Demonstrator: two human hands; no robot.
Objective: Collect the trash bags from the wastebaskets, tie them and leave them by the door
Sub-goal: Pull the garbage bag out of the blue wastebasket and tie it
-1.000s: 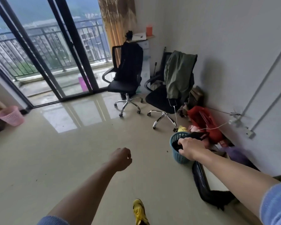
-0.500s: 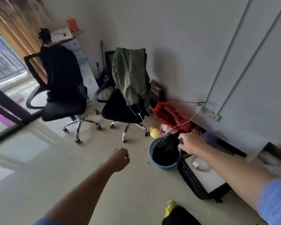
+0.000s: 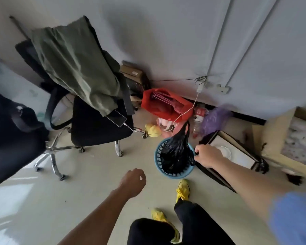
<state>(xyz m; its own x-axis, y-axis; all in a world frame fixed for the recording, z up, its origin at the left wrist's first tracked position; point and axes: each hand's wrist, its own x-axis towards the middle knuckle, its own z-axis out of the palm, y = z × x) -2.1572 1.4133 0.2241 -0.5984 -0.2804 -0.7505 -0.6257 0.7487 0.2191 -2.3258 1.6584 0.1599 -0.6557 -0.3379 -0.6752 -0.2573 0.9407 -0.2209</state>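
A blue slatted wastebasket (image 3: 160, 157) stands on the floor by the wall, lined with a black trash bag (image 3: 175, 152). One corner of the bag is drawn up into a point toward the wall. My right hand (image 3: 208, 155) pinches the bag's edge at the basket's right rim. My left hand (image 3: 133, 181) hangs in a loose fist over the floor, left of and nearer to me than the basket, holding nothing.
A black office chair (image 3: 97, 126) draped with a green garment (image 3: 74, 64) stands left of the basket. A red bag (image 3: 164, 105), yellow object (image 3: 153, 130), purple bag (image 3: 215, 119) and charging cable lie behind it. A flat framed board (image 3: 237, 154) and cardboard box (image 3: 279, 137) sit right.
I have walked up to the basket and my view has tilted down onto it. My right hand keeps hold of the bag, which now rises to a point. The left fist stays empty.
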